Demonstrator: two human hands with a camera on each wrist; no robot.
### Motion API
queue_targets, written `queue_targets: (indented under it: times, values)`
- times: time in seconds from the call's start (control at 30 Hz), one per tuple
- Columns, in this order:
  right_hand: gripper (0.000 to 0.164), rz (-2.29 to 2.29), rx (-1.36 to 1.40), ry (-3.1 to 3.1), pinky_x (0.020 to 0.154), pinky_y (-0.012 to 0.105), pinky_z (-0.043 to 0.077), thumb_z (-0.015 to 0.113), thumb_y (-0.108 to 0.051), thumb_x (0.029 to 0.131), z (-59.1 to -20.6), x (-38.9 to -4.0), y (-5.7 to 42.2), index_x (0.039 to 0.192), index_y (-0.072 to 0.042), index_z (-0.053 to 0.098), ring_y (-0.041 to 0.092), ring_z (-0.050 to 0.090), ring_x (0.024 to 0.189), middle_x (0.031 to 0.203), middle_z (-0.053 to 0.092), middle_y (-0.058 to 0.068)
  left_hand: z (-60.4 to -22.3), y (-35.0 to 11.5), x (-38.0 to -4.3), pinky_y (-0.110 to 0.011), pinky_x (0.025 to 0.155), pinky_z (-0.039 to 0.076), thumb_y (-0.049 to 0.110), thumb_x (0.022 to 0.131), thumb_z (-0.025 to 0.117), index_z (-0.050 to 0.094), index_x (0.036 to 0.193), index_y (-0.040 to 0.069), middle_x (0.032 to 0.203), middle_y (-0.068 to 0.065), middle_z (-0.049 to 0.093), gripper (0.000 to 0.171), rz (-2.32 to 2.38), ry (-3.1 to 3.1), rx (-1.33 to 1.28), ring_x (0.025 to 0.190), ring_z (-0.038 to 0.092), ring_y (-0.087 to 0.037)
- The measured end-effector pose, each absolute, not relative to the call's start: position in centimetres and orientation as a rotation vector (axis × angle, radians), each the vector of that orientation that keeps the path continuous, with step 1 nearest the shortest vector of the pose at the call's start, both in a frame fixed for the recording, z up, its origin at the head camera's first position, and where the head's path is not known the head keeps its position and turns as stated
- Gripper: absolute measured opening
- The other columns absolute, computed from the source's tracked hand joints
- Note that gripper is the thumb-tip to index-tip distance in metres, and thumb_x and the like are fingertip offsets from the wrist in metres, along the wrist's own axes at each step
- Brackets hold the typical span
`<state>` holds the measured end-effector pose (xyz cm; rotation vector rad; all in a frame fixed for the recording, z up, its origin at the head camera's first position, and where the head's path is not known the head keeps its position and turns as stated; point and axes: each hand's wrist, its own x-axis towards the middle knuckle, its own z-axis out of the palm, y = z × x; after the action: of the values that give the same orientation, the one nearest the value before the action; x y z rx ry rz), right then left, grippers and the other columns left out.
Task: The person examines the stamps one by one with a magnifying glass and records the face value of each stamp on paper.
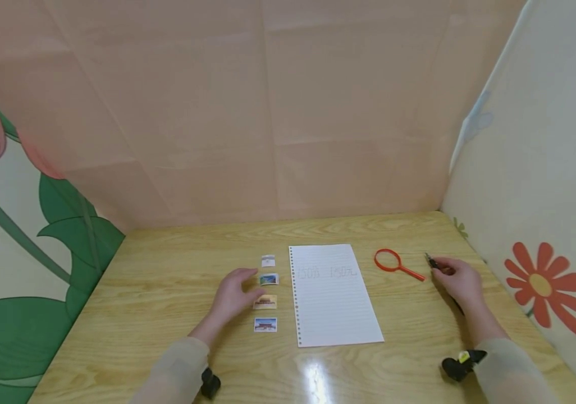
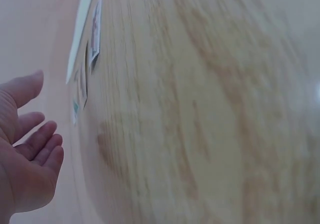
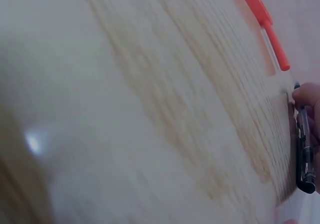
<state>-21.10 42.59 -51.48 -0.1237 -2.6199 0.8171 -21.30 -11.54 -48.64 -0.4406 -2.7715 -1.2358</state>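
Note:
My right hand (image 1: 457, 280) grips a black pen (image 3: 305, 156) over the right side of the table, its tip pointing up and away to the left. My left hand (image 1: 232, 294) is empty, with thumb and fingers loosely spread beside a column of small stamps. Its thumb overlaps the yellowish stamp (image 1: 268, 303) in the head view. Nearest me in that column lies a stamp with a red building (image 1: 265, 325). Farther off are a blue-green stamp (image 1: 269, 279) and a pale one (image 1: 268, 261). The left wrist view shows the fingers (image 2: 44, 146) gently curled around nothing.
A lined sheet of paper (image 1: 336, 314) with faint writing near its top lies right of the stamps. Between it and the right hand is a red magnifying glass (image 1: 411, 274). A pinkish backdrop (image 1: 268, 112) and flower-patterned side walls (image 1: 545, 168) bound the wooden table (image 1: 141, 314).

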Motion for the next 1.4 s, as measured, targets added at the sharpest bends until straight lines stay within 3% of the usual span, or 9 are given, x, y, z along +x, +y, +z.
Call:
queue_targets:
  times: [0.37,0.67,0.77,0.9,1.0,1.17,1.4]
  values:
    - [0.030,0.742,-0.005,-2.665,0.068,0.041,0.043,0.075,-0.007,0.085,-51.7,-21.5,43.4,0.111,0.007,0.070,0.034,0.059,0.083,0.097,0.066,0.025,-49.5,-11.6,-21.5,-0.050,0.105,0.041,0.020,0.084,0.080,0.064,0.128,0.001,0.126,-0.017,0.063,0.051,-1.216,-2.792,-0.481,0.120,0.055,-0.035]
    - [0.037,0.714,0.023,-2.672,0.071,0.051,0.046,0.073,-0.009,0.087,-51.2,-21.5,43.1,0.118,0.008,0.064,0.041,0.060,0.087,0.102,0.065,0.028,-49.5,-11.3,-21.9,-0.050,0.103,0.043,0.019,0.084,0.080,0.065,0.127,0.001,0.124,-0.015,0.064,0.049,-1.215,-2.817,-0.491,0.118,0.056,-0.034]
    - [0.036,0.734,0.076,-2.604,0.072,0.046,0.048,0.074,-0.006,0.085,-50.6,-21.4,42.3,0.117,0.008,0.065,0.043,0.061,0.088,0.104,0.065,0.028,-49.5,-11.3,-22.1,-0.050,0.102,0.043,0.018,0.084,0.081,0.065,0.127,0.001,0.124,-0.015,0.064,0.049,-1.223,-2.822,-0.479,0.117,0.057,-0.034]
    - [0.034,0.793,0.165,-2.521,0.068,0.021,0.048,0.076,-0.002,0.082,-50.0,-21.6,40.9,0.115,0.006,0.068,0.038,0.064,0.083,0.100,0.066,0.024,-49.5,-11.1,-22.2,-0.049,0.101,0.044,0.017,0.082,0.082,0.066,0.125,0.001,0.122,-0.015,0.064,0.048,-1.240,-2.810,-0.475,0.115,0.058,-0.034]
    - [0.034,0.863,0.182,-2.502,0.067,0.008,0.043,0.076,-0.001,0.083,-49.9,-21.6,39.9,0.115,0.005,0.068,0.030,0.062,0.082,0.100,0.066,0.022,-49.5,-11.0,-22.3,-0.049,0.101,0.045,0.016,0.081,0.083,0.067,0.124,0.001,0.120,-0.015,0.065,0.048,-1.252,-2.798,-0.483,0.113,0.059,-0.034]
    - [0.036,0.963,0.158,-2.553,0.067,0.011,0.046,0.075,-0.005,0.087,-50.1,-21.4,38.8,0.119,0.006,0.066,0.020,0.061,0.084,0.103,0.066,0.024,-49.6,-10.8,-22.3,-0.049,0.101,0.044,0.018,0.080,0.084,0.069,0.121,0.003,0.118,-0.013,0.066,0.046,-1.262,-2.798,-0.484,0.112,0.059,-0.033]
    - [0.040,0.913,0.132,-2.645,0.070,0.026,0.052,0.074,-0.017,0.090,-50.9,-21.6,38.3,0.122,0.004,0.064,0.034,0.065,0.087,0.103,0.067,0.021,-49.9,-10.9,-22.7,-0.049,0.101,0.044,0.018,0.080,0.084,0.068,0.123,0.004,0.119,-0.012,0.065,0.048,-1.295,-2.809,-0.427,0.113,0.058,-0.032]
